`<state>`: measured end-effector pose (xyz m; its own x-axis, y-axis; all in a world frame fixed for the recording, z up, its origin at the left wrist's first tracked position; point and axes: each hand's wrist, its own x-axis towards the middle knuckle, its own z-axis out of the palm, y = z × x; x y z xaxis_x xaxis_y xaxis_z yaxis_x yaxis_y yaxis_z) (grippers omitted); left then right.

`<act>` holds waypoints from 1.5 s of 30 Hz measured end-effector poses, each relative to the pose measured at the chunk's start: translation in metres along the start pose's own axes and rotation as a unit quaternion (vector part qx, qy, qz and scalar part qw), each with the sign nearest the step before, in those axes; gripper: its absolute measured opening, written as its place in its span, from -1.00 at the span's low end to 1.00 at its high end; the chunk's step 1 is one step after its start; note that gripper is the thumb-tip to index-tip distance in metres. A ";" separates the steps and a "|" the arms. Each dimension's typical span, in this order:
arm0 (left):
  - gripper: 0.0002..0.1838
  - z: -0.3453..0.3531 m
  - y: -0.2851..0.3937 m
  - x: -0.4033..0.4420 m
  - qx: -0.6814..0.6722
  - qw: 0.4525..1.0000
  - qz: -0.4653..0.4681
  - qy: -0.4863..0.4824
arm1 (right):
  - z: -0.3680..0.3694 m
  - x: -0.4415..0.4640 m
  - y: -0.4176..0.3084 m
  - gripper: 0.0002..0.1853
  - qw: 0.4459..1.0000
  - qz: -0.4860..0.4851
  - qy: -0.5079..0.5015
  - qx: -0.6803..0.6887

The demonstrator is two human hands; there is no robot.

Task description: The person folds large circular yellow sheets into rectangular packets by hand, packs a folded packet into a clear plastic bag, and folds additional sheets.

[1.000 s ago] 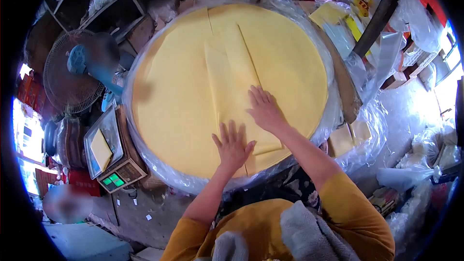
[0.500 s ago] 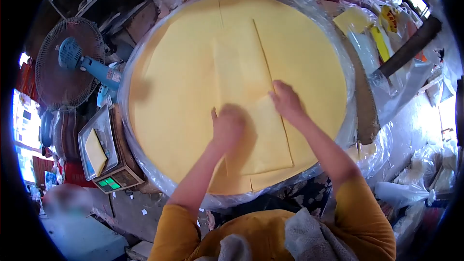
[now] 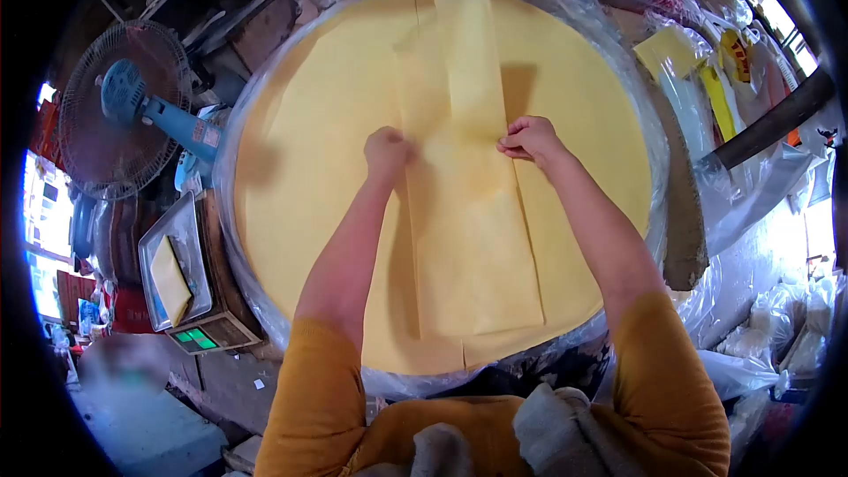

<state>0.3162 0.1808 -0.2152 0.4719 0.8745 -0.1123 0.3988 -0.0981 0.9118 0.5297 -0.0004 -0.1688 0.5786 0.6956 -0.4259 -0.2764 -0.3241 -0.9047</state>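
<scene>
A large round stack of thin pale-yellow sheets (image 3: 309, 203) covers the round work surface in front of me. On top lies a sheet folded into a long strip (image 3: 477, 256), running from near my body to the far rim. The strip's far part looks lifted, with a shadow beside it. At the strip's left edge my left hand (image 3: 387, 155) is closed, its fingertips partly hidden. My right hand (image 3: 532, 140) pinches the opposite edge between thumb and fingers.
Clear plastic wrap (image 3: 654, 177) rings the stack. To the left stand a blue fan (image 3: 132, 102) and a scale (image 3: 199, 336) whose metal tray (image 3: 205, 278) bears a folded yellow piece (image 3: 170, 278). Plastic bags (image 3: 707, 79) and a dark bar (image 3: 777, 124) are at right.
Both hands have moved farther from my body along the strip. The strip's far part has been raised and now reaches nearer the far rim. My right fingers have closed into a pinch.
</scene>
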 end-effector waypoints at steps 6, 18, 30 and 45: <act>-0.91 -0.003 -0.009 -0.069 -0.254 0.959 0.121 0.012 | -0.009 -0.004 0.035 -0.84 0.985 -0.161 -0.023 -0.057; -0.41 -0.014 -0.014 -0.243 0.152 0.955 0.246 -0.067 | -0.027 -0.170 0.061 -0.52 0.953 -0.095 0.046 -0.286; -0.49 -0.003 -0.009 -0.254 0.417 0.858 0.295 -0.046 | -0.002 -0.212 0.086 -0.49 0.772 -0.289 0.084 -0.559; -0.28 -0.025 0.016 -0.301 0.484 0.765 0.368 -0.214 | -0.002 -0.199 0.102 -0.49 0.717 -0.329 -0.049 -0.612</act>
<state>0.1608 -0.0724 -0.1575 0.9799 0.1987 -0.0177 0.1995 -0.9754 0.0934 0.3879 -0.1729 -0.1769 0.2015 0.9785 0.0429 0.9478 -0.1837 -0.2608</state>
